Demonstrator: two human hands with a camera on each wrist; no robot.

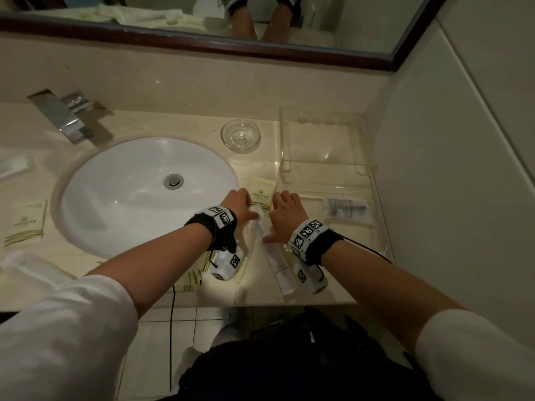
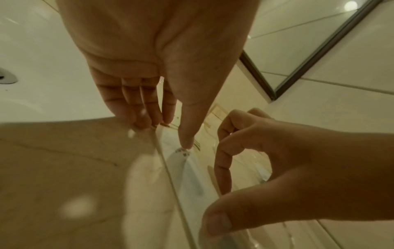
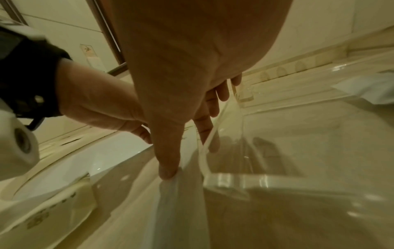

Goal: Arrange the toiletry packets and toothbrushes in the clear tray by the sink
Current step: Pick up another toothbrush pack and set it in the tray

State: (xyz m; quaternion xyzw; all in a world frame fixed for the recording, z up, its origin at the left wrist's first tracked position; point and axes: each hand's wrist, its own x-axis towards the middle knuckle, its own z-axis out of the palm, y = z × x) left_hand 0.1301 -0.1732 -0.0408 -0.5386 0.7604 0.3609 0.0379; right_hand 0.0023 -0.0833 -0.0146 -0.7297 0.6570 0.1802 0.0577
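A long white toothbrush packet [image 1: 278, 261] [image 2: 187, 168] [image 3: 181, 202] lies on the counter along the left rim of the clear tray [image 1: 373, 183] [image 3: 234, 180]. My left hand [image 1: 246, 206] [image 2: 166, 131] reaches over it with straight fingers, and the thumb tip presses on its far end. My right hand [image 1: 282, 212] [image 3: 187, 148] presses its thumb on the packet further back, with its bent fingers touching down by the tray's rim. A pale yellow packet [image 1: 262, 188] lies just beyond both hands. Inside the tray lies one clear packet [image 1: 344, 208] holding something dark.
The white sink [image 1: 144, 195] is left of the hands, with the faucet [image 1: 62, 114] behind it. A glass dish [image 1: 241, 136] stands behind the tray's corner. Striped yellow packets [image 1: 197, 273] lie under my left wrist, and more packets [image 1: 26, 224] lie left of the sink. The wall borders the tray's right side.
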